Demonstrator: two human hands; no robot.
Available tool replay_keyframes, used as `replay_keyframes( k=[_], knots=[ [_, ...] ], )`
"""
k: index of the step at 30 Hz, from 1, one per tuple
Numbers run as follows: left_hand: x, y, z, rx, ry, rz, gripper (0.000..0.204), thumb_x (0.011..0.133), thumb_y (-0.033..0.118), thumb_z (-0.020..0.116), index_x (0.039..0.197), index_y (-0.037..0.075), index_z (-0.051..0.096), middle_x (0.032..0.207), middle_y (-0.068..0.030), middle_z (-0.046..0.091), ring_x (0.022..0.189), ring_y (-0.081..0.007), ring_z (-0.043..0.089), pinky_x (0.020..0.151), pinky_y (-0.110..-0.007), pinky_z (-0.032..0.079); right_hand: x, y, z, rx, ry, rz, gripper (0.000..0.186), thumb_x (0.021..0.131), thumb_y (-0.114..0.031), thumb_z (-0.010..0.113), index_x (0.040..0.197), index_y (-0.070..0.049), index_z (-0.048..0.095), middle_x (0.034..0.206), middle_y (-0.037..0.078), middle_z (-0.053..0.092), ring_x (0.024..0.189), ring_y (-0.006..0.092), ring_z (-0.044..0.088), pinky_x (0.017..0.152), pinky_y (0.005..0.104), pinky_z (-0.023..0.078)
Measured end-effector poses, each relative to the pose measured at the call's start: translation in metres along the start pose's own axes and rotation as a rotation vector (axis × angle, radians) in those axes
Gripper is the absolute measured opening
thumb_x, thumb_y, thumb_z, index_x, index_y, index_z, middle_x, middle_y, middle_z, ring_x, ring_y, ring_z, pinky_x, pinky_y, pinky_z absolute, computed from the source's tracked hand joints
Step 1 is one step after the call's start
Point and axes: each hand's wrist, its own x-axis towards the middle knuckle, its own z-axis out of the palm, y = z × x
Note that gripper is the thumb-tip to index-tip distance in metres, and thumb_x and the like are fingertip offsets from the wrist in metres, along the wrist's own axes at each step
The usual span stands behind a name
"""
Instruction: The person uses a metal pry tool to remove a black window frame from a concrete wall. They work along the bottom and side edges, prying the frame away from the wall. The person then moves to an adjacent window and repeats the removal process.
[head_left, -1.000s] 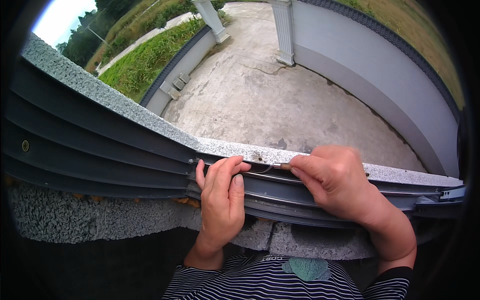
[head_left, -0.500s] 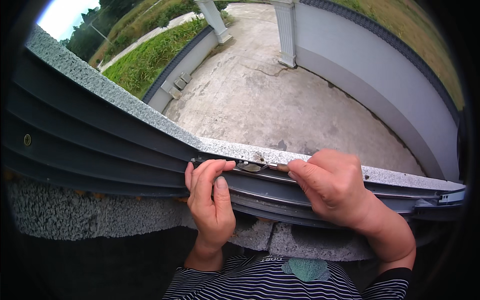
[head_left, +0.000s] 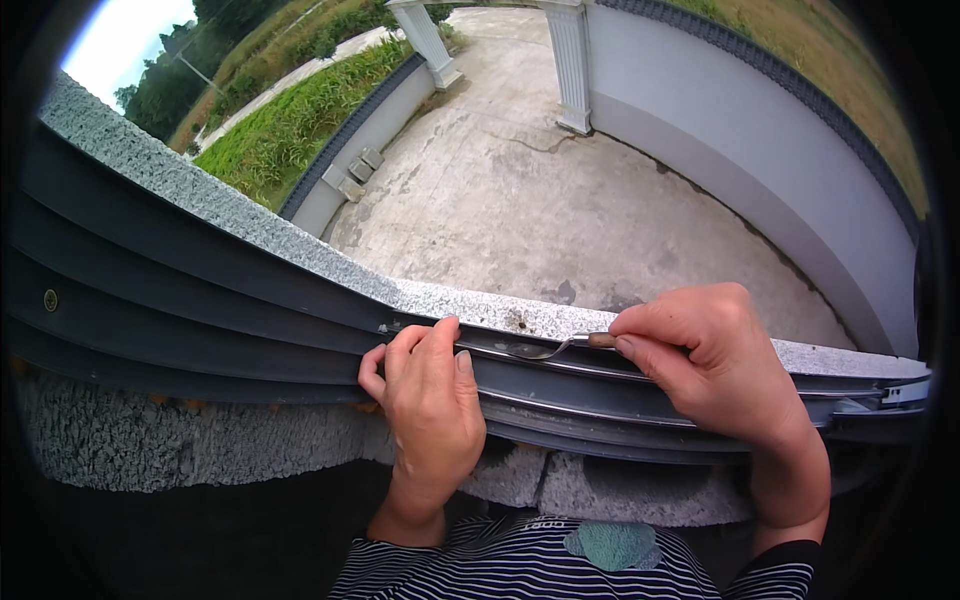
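My right hand [head_left: 715,365] pinches a small metal scraper with a brown handle [head_left: 560,346]; my left hand [head_left: 430,400] fingers curl, gripping the dark grey metal window track [head_left: 200,300] just beside its blade.

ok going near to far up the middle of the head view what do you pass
striped shirt → rough stone wall face → dark grey window track → speckled stone sill → concrete yard → white pillar

Grey window track [head_left: 250,300] on granite sill [head_left: 200,190]
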Motion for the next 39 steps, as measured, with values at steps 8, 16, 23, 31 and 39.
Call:
replay_keyframes(
  k=[8,16,23,31,39],
  knots=[
    [0.008,0.004,-0.001,0.017,-0.070,0.032,0.026,0.101,0.010,0.051,0.121,-0.001,0.062,0.103,-0.0115,0.068,0.108,-0.0272,0.061,0.113,-0.051,0.026,-0.002,-0.003,-0.006,-0.019,0.008,0.022,0.005,0.082,-0.007,0.071,0.086,-0.004,0.073,0.071,0.016,0.066,0.065,0.0347,0.066,0.058,0.0413,0.051],
    [0.011,0.005,-0.001,-0.251,-0.124,-0.004,0.028,0.103,0.010,0.048,0.126,-0.001,0.060,0.098,-0.0106,0.072,0.099,-0.0257,0.066,0.117,-0.053,0.023,0.008,-0.003,-0.012,0.071,-0.153,0.319,0.013,0.085,-0.010,0.068,0.088,-0.001,0.076,0.065,0.019,0.063,0.061,0.0364,0.063,0.059,0.0402,0.050],
    [0.008,0.002,0.002,-0.353,-0.144,-0.022,0.035,0.102,0.010,0.051,0.134,-0.003,0.054,0.100,-0.0096,0.070,0.103,-0.0267,0.065,0.117,-0.059,0.018,0.012,0.004,-0.004,0.208,-0.172,0.393,0.014,0.086,-0.011,0.067,0.090,-0.002,0.077,0.065,0.020,0.064,0.060,0.0357,0.063,0.058,0.0394,0.049],
    [0.003,0.002,0.006,-0.340,-0.059,0.007,0.033,0.100,0.006,0.052,0.130,-0.005,0.056,0.100,-0.0125,0.072,0.099,-0.0287,0.067,0.117,-0.061,0.022,-0.002,0.009,0.019,-0.130,0.024,-0.077,0.007,0.085,-0.013,0.071,0.081,-0.008,0.069,0.061,0.010,0.061,0.058,0.0310,0.064,0.052,0.0414,0.049],
    [0.002,-0.001,0.005,-0.277,0.193,0.040,0.020,0.097,0.000,0.052,0.111,-0.006,0.065,0.101,-0.0151,0.073,0.096,-0.0309,0.071,0.110,-0.053,0.043,-0.004,0.006,0.023,-0.203,0.058,-0.135,0.010,0.084,-0.013,0.073,0.079,-0.008,0.065,0.059,0.008,0.057,0.055,0.0291,0.063,0.048,0.0416,0.047]
  ],
)
